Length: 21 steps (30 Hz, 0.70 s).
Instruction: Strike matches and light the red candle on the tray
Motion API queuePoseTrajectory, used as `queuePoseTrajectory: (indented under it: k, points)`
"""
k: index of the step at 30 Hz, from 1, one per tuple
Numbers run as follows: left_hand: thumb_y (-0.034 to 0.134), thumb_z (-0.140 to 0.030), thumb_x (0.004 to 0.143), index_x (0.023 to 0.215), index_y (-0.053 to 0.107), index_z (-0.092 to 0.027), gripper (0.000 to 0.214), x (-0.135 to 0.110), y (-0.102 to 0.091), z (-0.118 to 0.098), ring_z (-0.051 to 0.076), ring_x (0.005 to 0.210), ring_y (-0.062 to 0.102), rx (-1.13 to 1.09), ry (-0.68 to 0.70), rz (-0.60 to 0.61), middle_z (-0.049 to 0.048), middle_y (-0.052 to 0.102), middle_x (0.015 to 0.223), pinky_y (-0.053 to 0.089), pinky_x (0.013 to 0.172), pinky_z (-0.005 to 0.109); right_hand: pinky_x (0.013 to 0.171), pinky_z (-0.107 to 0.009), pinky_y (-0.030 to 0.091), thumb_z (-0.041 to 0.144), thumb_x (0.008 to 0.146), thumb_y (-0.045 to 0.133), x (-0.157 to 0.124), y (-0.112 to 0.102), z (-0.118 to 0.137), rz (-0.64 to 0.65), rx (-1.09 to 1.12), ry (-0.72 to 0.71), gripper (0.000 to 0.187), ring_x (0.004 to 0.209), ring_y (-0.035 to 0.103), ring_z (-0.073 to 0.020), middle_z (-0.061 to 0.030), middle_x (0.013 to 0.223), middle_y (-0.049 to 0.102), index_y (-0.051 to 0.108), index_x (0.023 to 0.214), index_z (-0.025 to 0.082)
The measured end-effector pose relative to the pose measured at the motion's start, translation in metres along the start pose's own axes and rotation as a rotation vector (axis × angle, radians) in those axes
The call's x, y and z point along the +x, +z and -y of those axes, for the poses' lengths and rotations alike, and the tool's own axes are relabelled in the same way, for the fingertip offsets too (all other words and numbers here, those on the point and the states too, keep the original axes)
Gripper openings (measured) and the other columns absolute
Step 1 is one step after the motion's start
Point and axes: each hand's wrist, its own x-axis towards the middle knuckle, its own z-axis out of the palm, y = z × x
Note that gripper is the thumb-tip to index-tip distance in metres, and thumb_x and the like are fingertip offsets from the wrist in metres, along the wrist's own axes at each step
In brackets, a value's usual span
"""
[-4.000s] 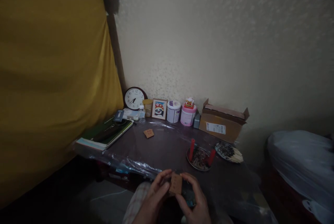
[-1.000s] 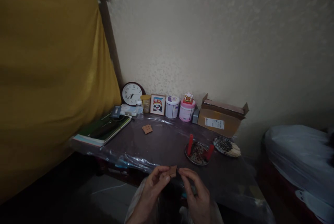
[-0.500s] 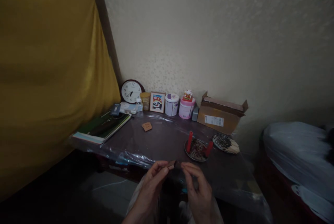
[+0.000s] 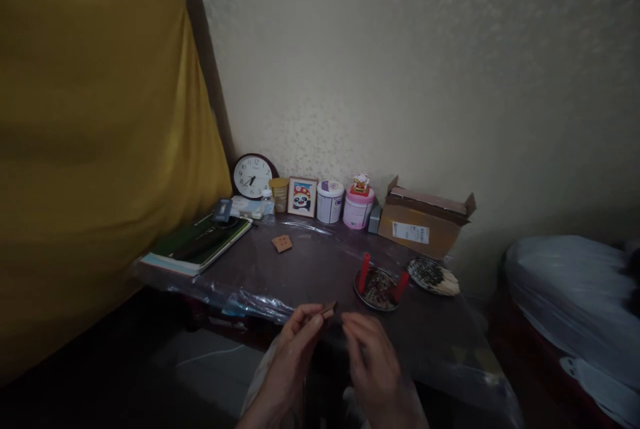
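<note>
My left hand (image 4: pixel 296 344) pinches a small flat brown piece (image 4: pixel 327 311) with a pale edge and a dark side; it resembles a little box or folded card, but its kind is unclear. Close to its right, my right hand (image 4: pixel 373 352) has thumb and fingers pressed together, and I cannot make out what they hold. Both hands are over the front edge of the table (image 4: pixel 310 276). Beyond them stands a round plate (image 4: pixel 380 304) with dark residue, bearing a taller red candle (image 4: pixel 365 272) and a shorter red candle (image 4: pixel 401 284).
Pale sticks and blackened bits lie on a second plate (image 4: pixel 425 286). Brown cards (image 4: pixel 283 243) lie mid-table, a green book (image 4: pixel 205 249) at left. Along the wall stand a clock (image 4: pixel 253 176), a picture frame (image 4: pixel 302 197), tins (image 4: pixel 330 204) and a cardboard box (image 4: pixel 420 226).
The brown piece has tilted and shows less of its surface. My right fingers have shifted slightly left and closed together more tightly. The objects on the table are unchanged.
</note>
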Motion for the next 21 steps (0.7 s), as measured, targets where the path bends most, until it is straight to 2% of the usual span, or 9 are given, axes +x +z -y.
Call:
queuePoseTrajectory:
  k: [2, 4, 6, 12, 17, 21]
  points:
    - [0.069, -0.028, 0.07, 0.089, 0.066, -0.018, 0.022, 0.0, 0.0, 0.0, 0.019, 0.09, 0.063, 0.015, 0.026, 0.029, 0.0051, 0.071, 0.091, 0.043, 0.086, 0.03, 0.074, -0.031, 0.053, 0.024, 0.087, 0.05, -0.002, 0.01, -0.021, -0.017, -0.055, 0.015, 0.016, 0.08, 0.067, -0.0173, -0.0042, 0.085, 0.071, 0.066, 0.088, 0.022]
    - [0.067, -0.027, 0.072, 0.09, 0.065, -0.018, 0.02, -0.001, -0.001, 0.0, 0.018, 0.092, 0.062, 0.031, 0.04, 0.04, 0.0055, 0.071, 0.092, 0.042, 0.088, 0.03, 0.074, -0.03, 0.053, 0.027, 0.087, 0.049, -0.002, 0.015, -0.037, -0.092, -0.07, 0.145, 0.016, 0.081, 0.066, -0.0169, -0.0045, 0.085, 0.07, 0.064, 0.086, 0.021]
    - [0.066, -0.026, 0.073, 0.089, 0.065, -0.018, 0.019, -0.001, -0.003, 0.0, 0.019, 0.091, 0.062, 0.037, 0.032, 0.032, 0.0056, 0.071, 0.092, 0.042, 0.088, 0.03, 0.076, -0.029, 0.052, 0.027, 0.087, 0.05, -0.001, 0.015, -0.041, -0.129, -0.027, 0.23, 0.015, 0.084, 0.066, -0.0161, -0.004, 0.087, 0.069, 0.063, 0.086, 0.021]
    - [0.068, -0.027, 0.071, 0.089, 0.065, -0.017, 0.02, 0.001, -0.002, 0.002, 0.02, 0.089, 0.063, 0.001, 0.015, 0.005, 0.0052, 0.072, 0.089, 0.044, 0.083, 0.03, 0.078, -0.029, 0.052, 0.024, 0.086, 0.053, 0.001, 0.008, -0.012, -0.148, 0.127, 0.221, 0.009, 0.085, 0.065, -0.0161, -0.004, 0.087, 0.069, 0.062, 0.083, 0.02]
    - [0.066, -0.025, 0.073, 0.089, 0.064, -0.017, 0.018, 0.0, 0.001, 0.003, 0.018, 0.087, 0.063, -0.001, 0.005, 0.026, 0.0058, 0.071, 0.091, 0.044, 0.082, 0.028, 0.076, -0.028, 0.053, 0.02, 0.085, 0.054, -0.002, 0.015, -0.003, -0.106, 0.102, 0.163, 0.009, 0.085, 0.065, -0.0156, -0.0042, 0.089, 0.069, 0.063, 0.085, 0.021]
    - [0.066, -0.025, 0.074, 0.088, 0.065, -0.018, 0.016, -0.001, 0.001, 0.003, 0.017, 0.087, 0.062, -0.014, 0.0, 0.023, 0.0043, 0.071, 0.089, 0.044, 0.082, 0.027, 0.074, -0.029, 0.053, 0.019, 0.085, 0.053, 0.003, 0.006, 0.007, -0.115, 0.053, 0.093, 0.011, 0.082, 0.065, -0.0158, -0.004, 0.087, 0.069, 0.063, 0.087, 0.022]
